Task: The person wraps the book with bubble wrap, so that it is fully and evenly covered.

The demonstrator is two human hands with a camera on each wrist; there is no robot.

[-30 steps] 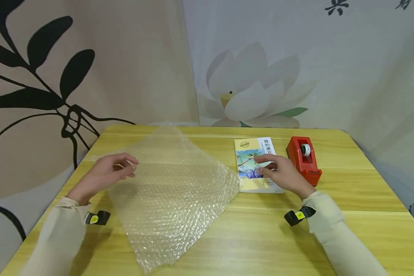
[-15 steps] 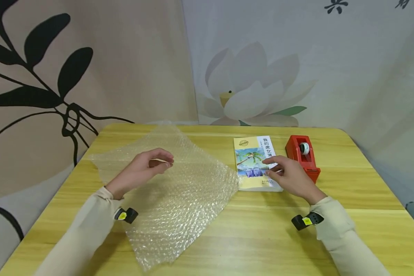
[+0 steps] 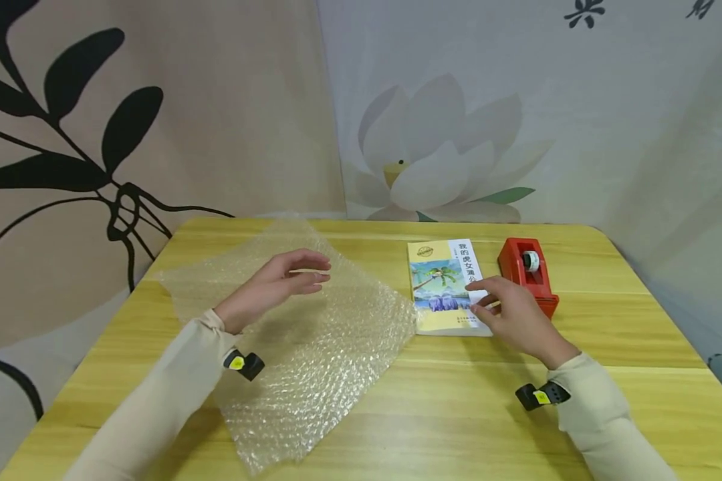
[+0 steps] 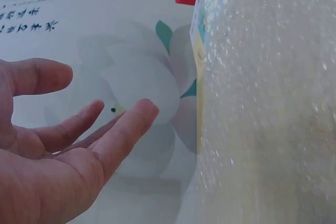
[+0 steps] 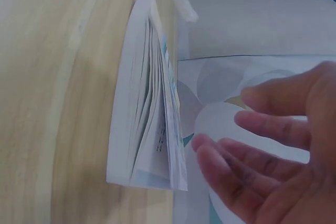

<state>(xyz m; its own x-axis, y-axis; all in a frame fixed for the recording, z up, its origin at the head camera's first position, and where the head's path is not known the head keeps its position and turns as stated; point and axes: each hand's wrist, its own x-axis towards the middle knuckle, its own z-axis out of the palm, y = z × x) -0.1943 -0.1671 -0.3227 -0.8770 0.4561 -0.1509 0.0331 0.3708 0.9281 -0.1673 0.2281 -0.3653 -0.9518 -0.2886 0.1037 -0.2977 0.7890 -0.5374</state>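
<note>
Worktop [image 3: 433,414]: I find wrap [image 3: 331,347] spread left, book [image 3: 439,284] at its right corner. Left hand [image 3: 277,284] hangs loose over wrap, right hand [image 3: 517,317] loose near book; neither grips. Dragging the book leftward could crumple that corner.

Left of the book [image 3: 436,267] and well apart from it, the left hand [image 3: 277,284] is held in the air, empty, its fingers [image 3: 307,255] gently bent and pointing toward the book's side. The right hand [image 3: 517,317] hovers at the book's near right edge, clear of the cover, its fingers loosely curled. The sleeved left forearm [image 3: 162,401] and right forearm [image 3: 608,411] slant in toward the book from either side.
</note>
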